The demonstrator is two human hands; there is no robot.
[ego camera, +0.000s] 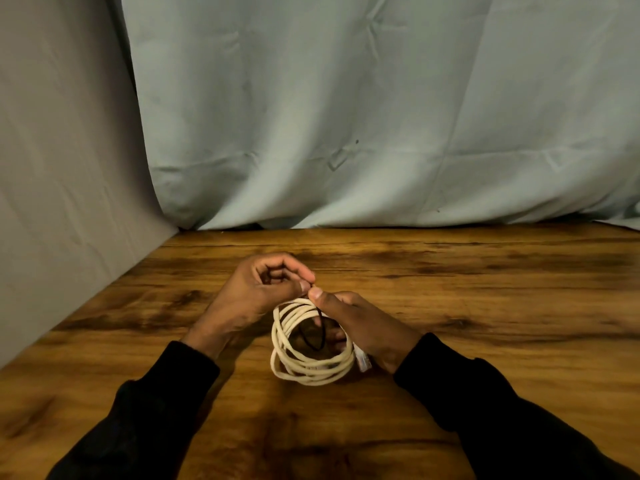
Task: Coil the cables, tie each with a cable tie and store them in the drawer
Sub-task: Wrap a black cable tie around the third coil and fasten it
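I saw the cable [313, 344] coiled in white loops, held just above the worktop [450, 289], a black tie [316, 332] looped through it. My right hand [367, 330] gripped the coil, thumb on top; my left hand [266, 289] pinched the tie's end beside that thumb.

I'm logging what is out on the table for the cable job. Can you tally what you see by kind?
White coiled cable: 1
Black cable tie, looped through the coil: 1
Hands, left hand and right hand, pinching the tie's ends above the coil: 2
Wooden table: 1
Total: 5
No drawer is in view.
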